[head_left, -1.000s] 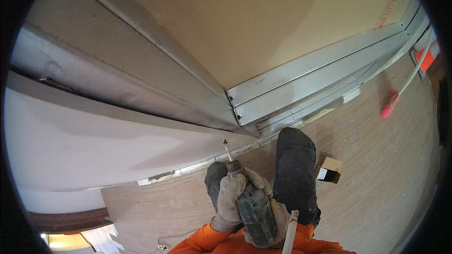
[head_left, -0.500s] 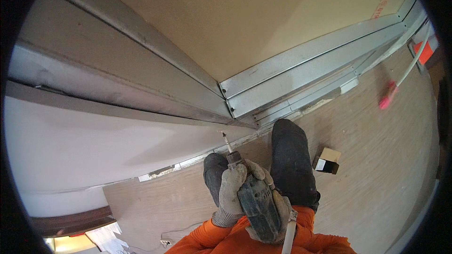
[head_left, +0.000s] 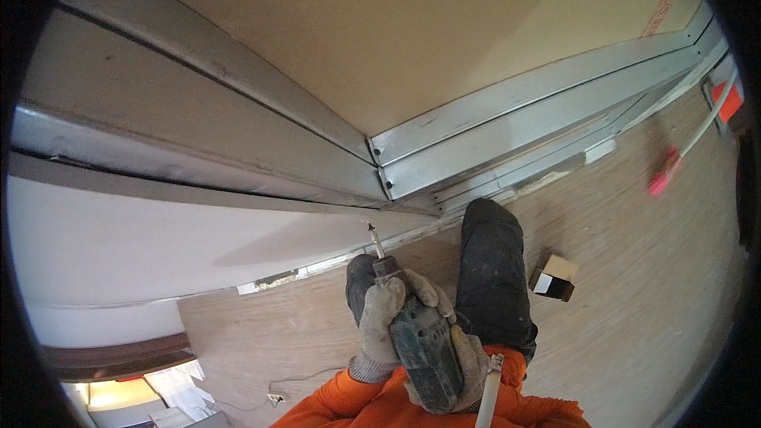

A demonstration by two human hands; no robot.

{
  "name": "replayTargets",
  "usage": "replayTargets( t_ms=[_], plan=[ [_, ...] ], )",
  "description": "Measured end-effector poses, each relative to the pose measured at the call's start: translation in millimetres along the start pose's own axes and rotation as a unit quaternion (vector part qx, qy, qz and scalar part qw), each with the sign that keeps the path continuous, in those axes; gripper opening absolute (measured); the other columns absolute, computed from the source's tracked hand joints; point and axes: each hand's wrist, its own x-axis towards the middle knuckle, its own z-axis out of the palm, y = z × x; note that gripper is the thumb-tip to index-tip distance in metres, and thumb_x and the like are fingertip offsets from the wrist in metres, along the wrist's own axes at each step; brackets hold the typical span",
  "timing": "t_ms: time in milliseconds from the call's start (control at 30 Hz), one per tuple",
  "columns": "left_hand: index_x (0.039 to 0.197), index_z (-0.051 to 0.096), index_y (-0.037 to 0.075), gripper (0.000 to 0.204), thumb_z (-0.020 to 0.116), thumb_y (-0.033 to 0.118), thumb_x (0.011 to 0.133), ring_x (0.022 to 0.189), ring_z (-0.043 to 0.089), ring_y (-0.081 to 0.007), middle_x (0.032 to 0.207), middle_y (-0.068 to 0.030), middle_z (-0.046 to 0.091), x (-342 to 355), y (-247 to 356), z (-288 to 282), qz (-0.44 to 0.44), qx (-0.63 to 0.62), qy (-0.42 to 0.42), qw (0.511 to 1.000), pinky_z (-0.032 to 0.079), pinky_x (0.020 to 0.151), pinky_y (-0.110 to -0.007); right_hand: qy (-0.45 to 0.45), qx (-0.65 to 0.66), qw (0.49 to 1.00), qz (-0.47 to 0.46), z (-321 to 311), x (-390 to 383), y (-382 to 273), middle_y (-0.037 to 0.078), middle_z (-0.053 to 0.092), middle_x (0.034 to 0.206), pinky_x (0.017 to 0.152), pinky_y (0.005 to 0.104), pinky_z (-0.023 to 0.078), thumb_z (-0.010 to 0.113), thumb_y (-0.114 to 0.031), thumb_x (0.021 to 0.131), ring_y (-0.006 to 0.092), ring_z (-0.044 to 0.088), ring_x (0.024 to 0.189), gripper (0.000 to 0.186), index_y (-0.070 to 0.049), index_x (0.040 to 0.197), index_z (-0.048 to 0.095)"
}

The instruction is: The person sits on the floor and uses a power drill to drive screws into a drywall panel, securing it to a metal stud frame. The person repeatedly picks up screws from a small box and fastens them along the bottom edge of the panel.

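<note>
Both gloved hands, left hand point(head_left: 380, 319) and right hand point(head_left: 468, 361), clasp a screw gun point(head_left: 424, 353), its bit point(head_left: 374, 239) just short of the white wallboard point(head_left: 158, 261); driving apparently not begun.

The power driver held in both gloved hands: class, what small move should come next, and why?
Probably raise the power driver a little so its bit meets the white board. The left hand steadies its nose, the right hand grips the body, and the tip seems to hang just short of the board.
</note>
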Motion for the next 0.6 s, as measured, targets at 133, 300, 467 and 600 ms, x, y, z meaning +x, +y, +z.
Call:
replayTargets(
  t_ms=[133, 300, 467, 600],
  plan=[
    [0.098, 0.061, 0.001, 0.046, 0.050, 0.044, 0.108, 0.085, 0.071, -0.0331, 0.088, -0.0224, 0.068, 1.1, 1.0, -4.2, -0.007, 0.020, -0.001, 1.000, 0.058, 0.078, -0.044, 0.067, 0.076, 0.995, 0.021, 1.6, 11.2, -11.7, 0.024, 0.066, 0.127, 0.103, 0.0534, 0.053, 0.079, -0.080, 0.068, 0.0376, 0.070, 0.112, 0.125, 0.009, 0.149, 0.044],
    [0.098, 0.061, 0.001, 0.047, 0.052, 0.046, 0.107, 0.085, 0.071, -0.0332, 0.087, -0.0227, 0.068, 2.6, 1.5, -9.0, -0.016, 0.026, -0.003, 1.000, 0.058, 0.078, -0.044, -0.034, 0.073, 0.990, 0.114, 30.5, -24.6, 9.6, 0.020, 0.066, 0.129, 0.104, 0.0487, 0.055, 0.077, -0.078, 0.073, 0.0306, 0.070, 0.110, 0.112, 0.003, 0.146, 0.049],
    [0.099, 0.062, 0.000, 0.047, 0.054, 0.046, 0.106, 0.084, 0.071, -0.0334, 0.086, -0.0225, 0.068, 0.8, 2.1, -10.8, -0.015, 0.003, -0.009, 1.000, 0.058, 0.077, -0.043, -0.015, 0.049, 0.996, 0.068, 22.3, -11.9, -0.4, 0.020, 0.065, 0.129, 0.104, 0.0492, 0.054, 0.077, -0.078, 0.073, 0.0313, 0.070, 0.111, 0.112, 0.003, 0.146, 0.049],
    [0.099, 0.063, -0.001, 0.046, 0.054, 0.044, 0.106, 0.085, 0.071, -0.0332, 0.088, -0.0234, 0.069, 0.8, 2.8, -14.2, -0.013, 0.025, -0.012, 1.000, 0.058, 0.076, -0.043, -0.010, 0.038, 0.997, 0.062, 21.6, -11.3, -2.8, 0.021, 0.065, 0.130, 0.104, 0.0496, 0.054, 0.077, -0.078, 0.073, 0.0319, 0.069, 0.112, 0.112, 0.003, 0.146, 0.048]
  ],
)
